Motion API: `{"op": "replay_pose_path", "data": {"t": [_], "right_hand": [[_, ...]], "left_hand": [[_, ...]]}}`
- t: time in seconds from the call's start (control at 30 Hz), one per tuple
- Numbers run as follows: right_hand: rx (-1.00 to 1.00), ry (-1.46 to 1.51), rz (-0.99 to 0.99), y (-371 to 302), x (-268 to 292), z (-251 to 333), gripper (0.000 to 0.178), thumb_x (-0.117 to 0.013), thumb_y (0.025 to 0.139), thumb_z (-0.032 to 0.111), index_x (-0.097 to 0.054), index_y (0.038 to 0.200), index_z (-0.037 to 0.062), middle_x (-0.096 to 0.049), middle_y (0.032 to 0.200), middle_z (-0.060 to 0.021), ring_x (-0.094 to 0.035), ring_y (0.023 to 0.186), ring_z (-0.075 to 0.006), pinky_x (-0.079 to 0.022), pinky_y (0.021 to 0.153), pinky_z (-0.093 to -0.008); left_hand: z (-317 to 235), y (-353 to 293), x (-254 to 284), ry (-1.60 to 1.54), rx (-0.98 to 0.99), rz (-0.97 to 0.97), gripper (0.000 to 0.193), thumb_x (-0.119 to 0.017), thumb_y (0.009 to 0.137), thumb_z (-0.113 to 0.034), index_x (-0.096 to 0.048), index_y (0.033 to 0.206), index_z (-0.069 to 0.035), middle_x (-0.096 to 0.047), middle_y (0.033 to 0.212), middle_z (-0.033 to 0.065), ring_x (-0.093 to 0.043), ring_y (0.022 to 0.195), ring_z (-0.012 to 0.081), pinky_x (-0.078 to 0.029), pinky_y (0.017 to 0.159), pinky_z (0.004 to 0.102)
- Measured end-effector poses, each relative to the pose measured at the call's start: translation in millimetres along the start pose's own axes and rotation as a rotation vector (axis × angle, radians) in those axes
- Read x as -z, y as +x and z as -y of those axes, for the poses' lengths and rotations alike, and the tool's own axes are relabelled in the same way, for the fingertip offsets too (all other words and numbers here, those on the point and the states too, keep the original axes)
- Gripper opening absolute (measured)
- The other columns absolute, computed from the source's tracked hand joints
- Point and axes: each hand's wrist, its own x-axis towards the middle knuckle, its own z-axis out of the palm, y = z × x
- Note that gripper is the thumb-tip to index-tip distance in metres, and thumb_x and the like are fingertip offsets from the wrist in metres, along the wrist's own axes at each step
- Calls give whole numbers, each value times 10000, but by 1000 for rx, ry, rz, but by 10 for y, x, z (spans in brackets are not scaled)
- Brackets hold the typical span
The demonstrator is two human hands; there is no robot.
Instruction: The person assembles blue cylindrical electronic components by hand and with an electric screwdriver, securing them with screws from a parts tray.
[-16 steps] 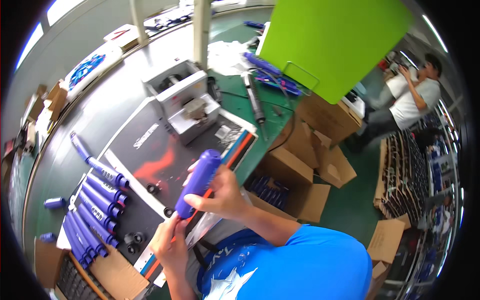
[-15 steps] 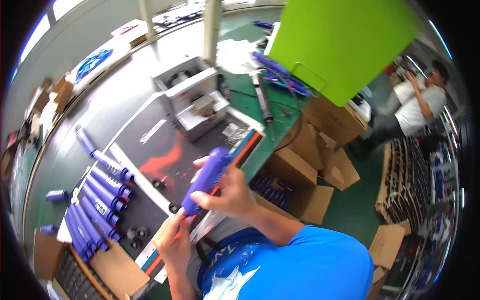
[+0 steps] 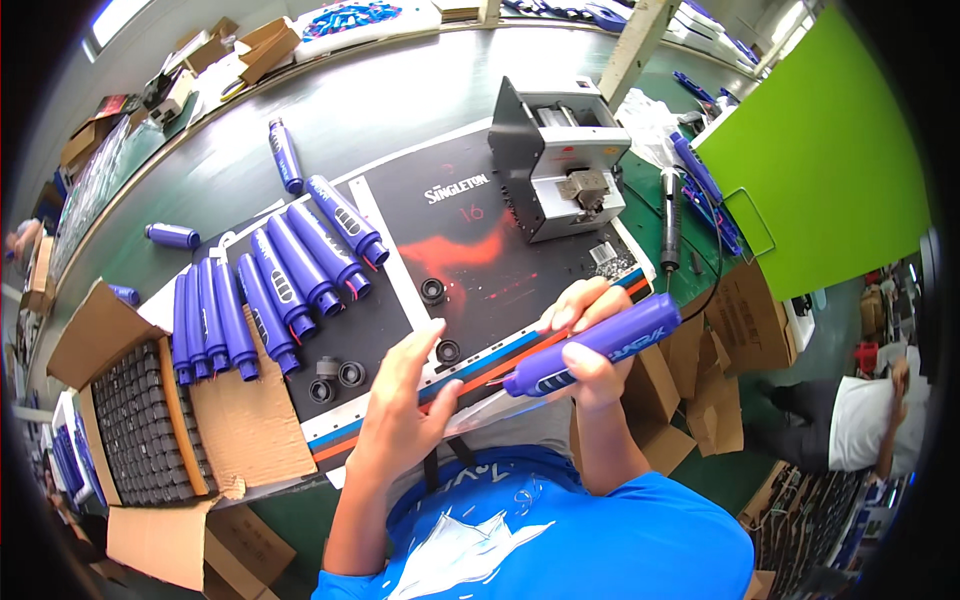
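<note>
My right hand (image 3: 603, 383) is closed around a purple cylindrical plastic housing (image 3: 640, 335), with the thumb on the near side and fingers over the far side. The housing tilts up to the right, and thin wire ends stick out of its lower left end. Just left of that end is my left hand (image 3: 398, 410), holding nothing, with thumb and fingers apart. Beside its fingertips lies a black ring cap (image 3: 447, 351), and another ring cap (image 3: 432, 290) sits farther back on the dark mat. More black caps (image 3: 351, 373) are grouped left of my left hand.
Several purple housings (image 3: 285, 285) lie in a row on the left. An open cardboard box (image 3: 255, 430) holds black parts. A grey metal machine (image 3: 560, 160) stands at the back, near an electric screwdriver (image 3: 670, 220) and a green panel (image 3: 820, 180). Another person (image 3: 865, 425) is at far right.
My left hand has let go of the housing's end and opened. My right hand keeps hold of the housing, now lying flatter and farther right. The view has turned left.
</note>
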Motion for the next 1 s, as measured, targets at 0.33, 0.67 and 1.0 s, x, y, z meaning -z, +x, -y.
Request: {"op": "replay_pose_path", "data": {"t": [0.33, 0.67, 1.0], "right_hand": [[-201, 51, 112, 250, -155, -177, 352, -673, 759, -141, -522, 1012, 52, -608, 970, -126, -639, 868, -212, -534, 871, -435], [-257, 280, 478, 341, -424, -426, 295, -686, 668, -101, -533, 875, 43, -582, 753, -89, -596, 696, -193, -504, 717, -356], [-280, 119, 593, 392, -512, -534, 214, -612, 611, -100, -571, 790, 10, -607, 703, -74, -588, 636, -161, -487, 613, -297]], "left_hand": [[321, -32, -262, -49, 35, -54, 656, -720, 814, 26, -483, 1424, -20, -652, 1169, 190, -614, 1063, 363, -494, 934, 419], [277, -39, -240, -89, 39, -123, 735, -761, 808, -16, -430, 1464, -30, -652, 1124, 188, -637, 977, 331, -517, 880, 415], [307, -20, -237, -147, 62, -138, 778, -743, 797, 6, -400, 1493, -47, -667, 1087, 193, -639, 961, 344, -518, 878, 430]]}}
